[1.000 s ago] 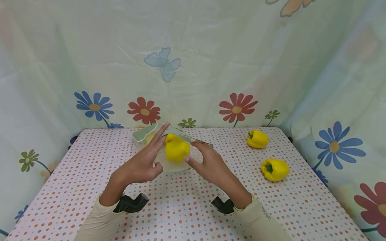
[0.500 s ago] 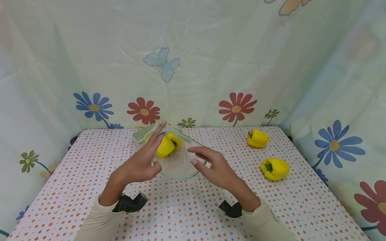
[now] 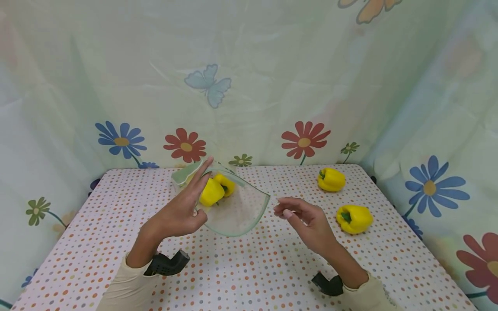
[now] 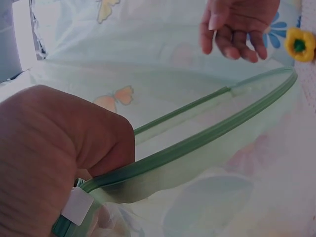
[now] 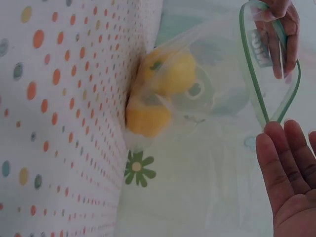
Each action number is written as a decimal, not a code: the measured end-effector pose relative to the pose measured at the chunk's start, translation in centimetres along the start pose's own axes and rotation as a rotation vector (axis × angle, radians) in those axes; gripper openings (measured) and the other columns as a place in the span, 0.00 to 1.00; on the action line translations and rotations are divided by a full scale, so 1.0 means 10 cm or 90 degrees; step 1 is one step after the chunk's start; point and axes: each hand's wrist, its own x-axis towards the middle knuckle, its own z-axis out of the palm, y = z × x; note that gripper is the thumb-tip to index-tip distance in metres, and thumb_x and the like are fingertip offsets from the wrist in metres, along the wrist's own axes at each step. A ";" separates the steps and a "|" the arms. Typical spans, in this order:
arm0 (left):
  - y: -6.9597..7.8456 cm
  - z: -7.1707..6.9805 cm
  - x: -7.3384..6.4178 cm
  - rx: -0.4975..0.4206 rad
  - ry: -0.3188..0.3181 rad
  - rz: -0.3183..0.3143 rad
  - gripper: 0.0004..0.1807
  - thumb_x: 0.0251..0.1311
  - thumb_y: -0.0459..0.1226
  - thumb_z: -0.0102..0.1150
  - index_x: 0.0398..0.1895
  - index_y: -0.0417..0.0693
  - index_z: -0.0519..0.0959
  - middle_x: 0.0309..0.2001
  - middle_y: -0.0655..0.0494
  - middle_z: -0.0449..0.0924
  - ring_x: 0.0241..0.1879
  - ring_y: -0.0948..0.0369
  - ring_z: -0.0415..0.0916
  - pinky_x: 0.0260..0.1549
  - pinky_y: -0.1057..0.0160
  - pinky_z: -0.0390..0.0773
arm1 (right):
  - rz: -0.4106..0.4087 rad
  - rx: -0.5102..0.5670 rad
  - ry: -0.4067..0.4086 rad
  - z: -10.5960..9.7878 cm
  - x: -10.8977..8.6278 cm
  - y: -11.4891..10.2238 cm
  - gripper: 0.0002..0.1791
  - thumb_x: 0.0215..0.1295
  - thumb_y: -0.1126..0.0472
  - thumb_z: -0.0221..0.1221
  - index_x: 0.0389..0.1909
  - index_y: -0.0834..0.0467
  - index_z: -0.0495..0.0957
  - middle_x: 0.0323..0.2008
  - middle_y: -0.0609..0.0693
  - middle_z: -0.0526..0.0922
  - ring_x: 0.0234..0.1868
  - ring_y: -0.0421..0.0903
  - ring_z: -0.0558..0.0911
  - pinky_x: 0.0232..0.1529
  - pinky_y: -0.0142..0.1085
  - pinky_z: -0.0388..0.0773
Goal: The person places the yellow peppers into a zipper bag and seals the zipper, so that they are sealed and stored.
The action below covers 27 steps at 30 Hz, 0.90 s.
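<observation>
A clear zipper bag with a green-edged mouth stands at mid-table, tilted, its mouth spread wide toward me. My left hand grips the bag's rim at the left side, several fingers stretched along it. Inside lie two yellow bell peppers, one in front and one behind; the right wrist view shows both peppers low in the bag through the plastic. To the right of the mouth, my right hand hovers with loosely bent fingers and holds nothing.
Two more yellow bell peppers lie on the right of the dotted table, one farther back and one nearer, just beyond my right hand. A flower-printed curtain surrounds the table's back and sides.
My right hand has let go of a yellow pepper inside the bag and drawn back out to the right. That pepper now sits deeper, beside another. The left hand stays on the rim.
</observation>
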 end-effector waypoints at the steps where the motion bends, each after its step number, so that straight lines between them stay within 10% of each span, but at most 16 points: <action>1: 0.00 0.00 0.00 0.000 0.001 0.000 0.49 0.47 0.23 0.49 0.77 0.38 0.43 0.78 0.59 0.27 0.75 0.58 0.35 0.59 0.49 0.68 | 0.005 -0.010 0.004 -0.03 -0.03 0.01 0.19 0.64 0.80 0.50 0.55 0.69 0.75 0.42 0.61 0.82 0.43 0.48 0.84 0.44 0.35 0.79; 15: -0.01 -0.02 -0.02 0.000 0.005 -0.005 0.50 0.49 0.24 0.49 0.77 0.40 0.41 0.78 0.58 0.28 0.75 0.58 0.34 0.60 0.46 0.66 | 0.137 -0.291 0.079 -0.59 -0.43 0.15 0.18 0.65 0.73 0.57 0.56 0.65 0.76 0.50 0.54 0.82 0.53 0.32 0.75 0.53 0.21 0.69; 21: 0.00 -0.02 -0.03 -0.001 0.008 -0.004 0.50 0.49 0.23 0.49 0.77 0.40 0.41 0.78 0.60 0.28 0.75 0.59 0.34 0.61 0.47 0.64 | 0.180 -0.428 0.120 -0.93 -0.56 0.19 0.22 0.65 0.67 0.60 0.60 0.60 0.74 0.57 0.60 0.76 0.62 0.52 0.70 0.57 0.16 0.53; 27: -0.01 -0.02 -0.02 0.010 0.010 0.006 0.50 0.48 0.23 0.50 0.77 0.38 0.42 0.78 0.59 0.28 0.75 0.56 0.35 0.60 0.47 0.67 | 0.226 -0.426 0.155 -1.22 -0.68 0.27 0.24 0.68 0.65 0.58 0.64 0.63 0.70 0.59 0.62 0.74 0.61 0.21 0.62 0.57 0.15 0.55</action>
